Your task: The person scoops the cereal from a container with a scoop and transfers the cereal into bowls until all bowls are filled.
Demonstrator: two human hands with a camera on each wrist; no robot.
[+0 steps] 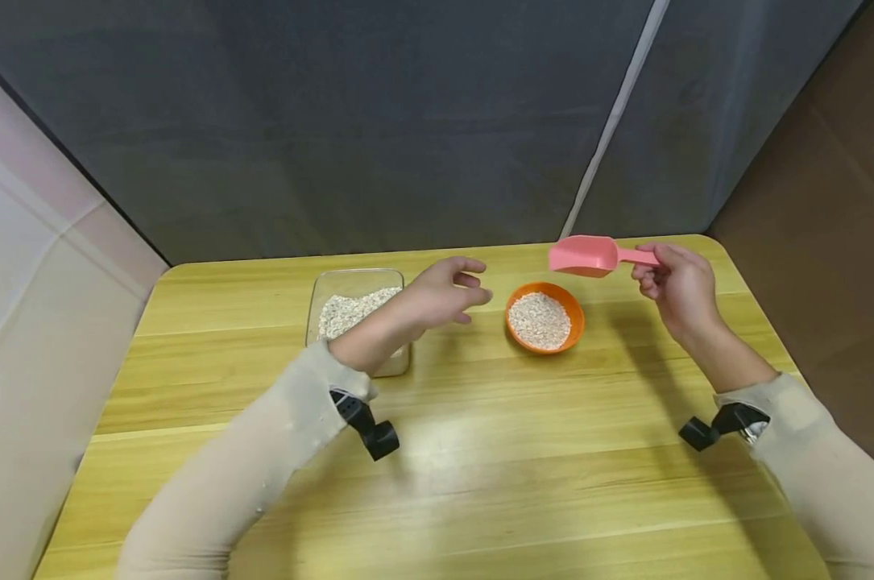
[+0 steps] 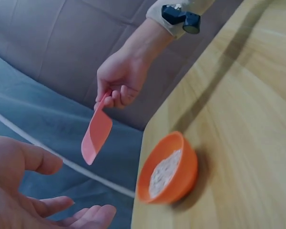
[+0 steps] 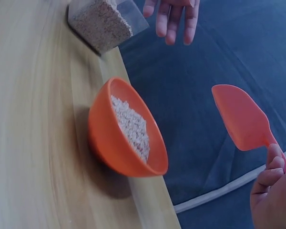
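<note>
My right hand (image 1: 668, 278) pinches the handle of a pink scoop (image 1: 585, 255) and holds it in the air, above and to the right of an orange bowl (image 1: 545, 320) holding pale grain. The scoop (image 3: 243, 123) looks empty in the right wrist view. My left hand (image 1: 447, 294) hovers open with relaxed fingers between the bowl and a clear container (image 1: 357, 310) of the same grain, holding nothing. In the left wrist view the scoop (image 2: 96, 136) hangs above the bowl (image 2: 168, 169), beyond the table's edge.
The yellow wooden table (image 1: 480, 467) stretches wide in front of the bowl and container. A grey curtain (image 1: 379, 121) hangs behind the far edge, and a pale wall stands at the left.
</note>
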